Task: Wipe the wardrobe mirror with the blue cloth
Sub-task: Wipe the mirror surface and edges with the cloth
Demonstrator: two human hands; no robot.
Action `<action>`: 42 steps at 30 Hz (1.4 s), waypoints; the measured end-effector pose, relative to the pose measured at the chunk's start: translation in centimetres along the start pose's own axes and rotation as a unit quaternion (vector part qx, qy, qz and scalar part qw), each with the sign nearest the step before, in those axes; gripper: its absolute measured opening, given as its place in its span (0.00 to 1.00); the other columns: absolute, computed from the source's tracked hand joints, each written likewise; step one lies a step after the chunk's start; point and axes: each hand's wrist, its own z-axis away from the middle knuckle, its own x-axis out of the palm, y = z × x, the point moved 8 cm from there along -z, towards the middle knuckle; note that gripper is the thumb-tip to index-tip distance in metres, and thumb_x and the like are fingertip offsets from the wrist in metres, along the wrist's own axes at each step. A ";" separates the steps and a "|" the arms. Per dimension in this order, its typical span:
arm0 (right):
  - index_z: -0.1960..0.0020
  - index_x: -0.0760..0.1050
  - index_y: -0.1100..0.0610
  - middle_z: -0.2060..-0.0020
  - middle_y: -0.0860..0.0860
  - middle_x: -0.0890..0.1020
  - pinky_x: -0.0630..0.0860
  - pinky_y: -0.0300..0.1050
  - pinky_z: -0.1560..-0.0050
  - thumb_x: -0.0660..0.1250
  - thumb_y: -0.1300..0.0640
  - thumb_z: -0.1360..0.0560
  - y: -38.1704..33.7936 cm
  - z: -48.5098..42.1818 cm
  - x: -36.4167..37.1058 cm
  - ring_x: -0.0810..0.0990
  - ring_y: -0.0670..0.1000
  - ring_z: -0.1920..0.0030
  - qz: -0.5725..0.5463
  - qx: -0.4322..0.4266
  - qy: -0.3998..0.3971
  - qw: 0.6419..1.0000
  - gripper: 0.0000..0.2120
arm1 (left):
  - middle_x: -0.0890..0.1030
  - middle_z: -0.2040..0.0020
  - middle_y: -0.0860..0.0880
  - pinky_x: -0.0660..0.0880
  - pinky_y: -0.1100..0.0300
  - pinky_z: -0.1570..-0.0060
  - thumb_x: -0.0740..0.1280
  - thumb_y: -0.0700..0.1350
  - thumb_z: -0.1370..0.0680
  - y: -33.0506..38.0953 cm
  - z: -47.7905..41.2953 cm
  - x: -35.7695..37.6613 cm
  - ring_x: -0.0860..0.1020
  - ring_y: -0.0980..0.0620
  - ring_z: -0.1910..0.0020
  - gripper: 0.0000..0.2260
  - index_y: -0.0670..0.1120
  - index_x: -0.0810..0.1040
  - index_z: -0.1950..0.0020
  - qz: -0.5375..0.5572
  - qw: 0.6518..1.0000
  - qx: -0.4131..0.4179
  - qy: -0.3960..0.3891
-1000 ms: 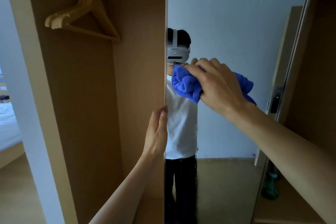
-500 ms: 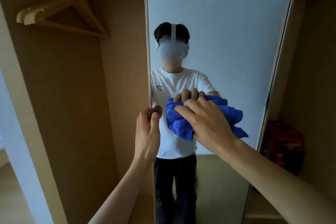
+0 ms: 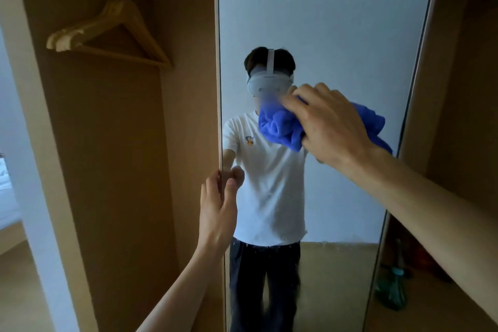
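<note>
The tall wardrobe mirror point(image 3: 336, 24) stands in a pale wooden frame and fills the middle of the view. My right hand point(image 3: 331, 127) grips a bunched blue cloth point(image 3: 280, 127) and presses it against the glass at about mid-height. My left hand point(image 3: 218, 207) holds the mirror's left edge lower down, thumb on the glass side and fingers behind the frame. A person in a white shirt and a headset is reflected in the glass. Water spots speckle the lower glass.
Left of the mirror is an open wardrobe bay with several wooden hangers point(image 3: 107, 32) on a rail. A greenish bottle point(image 3: 390, 291) and a reddish object stand on the shelf at lower right. A bed edge point(image 3: 6, 197) shows at far left.
My right hand has swept the cloth from low centre up and to the right on the glass. My left hand keeps its hold on the mirror's left edge. The view has shifted.
</note>
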 end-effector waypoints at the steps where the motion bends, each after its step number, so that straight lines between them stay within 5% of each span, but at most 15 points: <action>1: 0.46 0.74 0.57 0.53 0.54 0.77 0.63 0.51 0.58 0.63 0.61 0.30 0.4 -0.3 -0.4 0.73 0.60 0.53 -0.006 0.001 0.000 1.000 0.13 | 0.76 0.41 0.53 0.75 0.56 0.47 0.57 0.59 0.22 0.0 0.0 0.0 0.76 0.57 0.43 0.19 0.52 0.74 0.38 -0.003 1.000 0.001 0.004; 9: 0.53 0.75 0.56 0.59 0.53 0.76 0.59 0.50 0.63 0.58 0.63 0.33 -0.4 1.4 1.0 0.70 0.56 0.61 0.031 -0.060 0.032 0.997 0.12 | 0.74 0.39 0.55 0.72 0.63 0.50 0.59 0.52 0.15 -0.3 0.1 0.0 0.74 0.61 0.42 0.13 0.53 0.72 0.32 -0.035 0.998 -0.004 0.042; 14: 0.51 0.72 0.57 0.58 0.55 0.74 0.57 0.51 0.57 0.54 0.63 0.28 -1.8 5.1 3.9 0.70 0.58 0.57 0.060 -0.098 0.019 0.993 0.11 | 0.74 0.42 0.56 0.69 0.66 0.53 0.60 0.50 0.15 0.0 0.1 0.2 0.74 0.61 0.43 0.07 0.63 0.71 0.40 -0.039 0.998 -0.007 0.055; 20: 0.44 0.73 0.55 0.48 0.57 0.77 0.70 0.55 0.48 0.59 0.62 0.27 -2.6 8.6 6.2 0.74 0.62 0.46 0.023 -0.064 -0.068 0.995 0.12 | 0.73 0.36 0.51 0.68 0.68 0.54 0.60 0.52 0.15 -0.2 0.3 0.4 0.74 0.54 0.41 0.16 0.51 0.69 0.28 -0.072 0.995 -0.005 0.066; 26: 0.42 0.72 0.54 0.52 0.54 0.75 0.68 0.53 0.50 0.49 0.61 0.26 -1.8 7.6 4.7 0.71 0.58 0.50 0.002 -0.069 -0.038 0.997 0.18 | 0.70 0.32 0.50 0.69 0.61 0.48 0.59 0.53 0.16 -0.1 0.8 0.7 0.72 0.52 0.39 0.20 0.51 0.65 0.24 -0.084 0.994 -0.022 0.062; 30: 0.43 0.77 0.58 0.52 0.55 0.78 0.69 0.55 0.54 0.62 0.62 0.25 0.6 6.2 2.7 0.75 0.59 0.51 -0.053 -0.041 -0.004 0.998 0.11 | 0.68 0.28 0.49 0.70 0.54 0.44 0.59 0.55 0.16 -0.1 0.9 0.8 0.71 0.52 0.37 0.22 0.51 0.63 0.22 -0.098 0.993 -0.024 0.062; 33: 0.45 0.76 0.56 0.53 0.54 0.78 0.62 0.51 0.58 0.61 0.60 0.26 2.9 4.6 1.0 0.73 0.58 0.54 -0.008 -0.026 0.009 1.000 0.11 | 0.67 0.26 0.48 0.71 0.52 0.41 0.60 0.55 0.16 -0.2 1.1 0.9 0.71 0.52 0.35 0.23 0.52 0.62 0.22 -0.099 0.993 -0.025 0.066; 39: 0.43 0.74 0.55 0.51 0.52 0.77 0.70 0.55 0.55 0.63 0.62 0.30 5.7 3.7 0.2 0.72 0.57 0.53 -0.004 -0.013 0.008 1.000 0.15 | 0.64 0.24 0.50 0.68 0.54 0.44 0.60 0.56 0.16 -0.2 1.8 1.5 0.69 0.55 0.37 0.26 0.53 0.57 0.19 -0.107 0.991 -0.026 0.079; 42: 0.49 0.74 0.56 0.57 0.52 0.75 0.61 0.49 0.61 0.62 0.64 0.30 5.0 4.9 0.7 0.68 0.54 0.59 0.016 -0.037 0.035 0.999 0.11 | 0.62 0.22 0.50 0.68 0.54 0.42 0.60 0.55 0.16 -0.2 2.0 1.7 0.69 0.52 0.32 0.27 0.53 0.56 0.19 -0.105 0.991 -0.024 0.080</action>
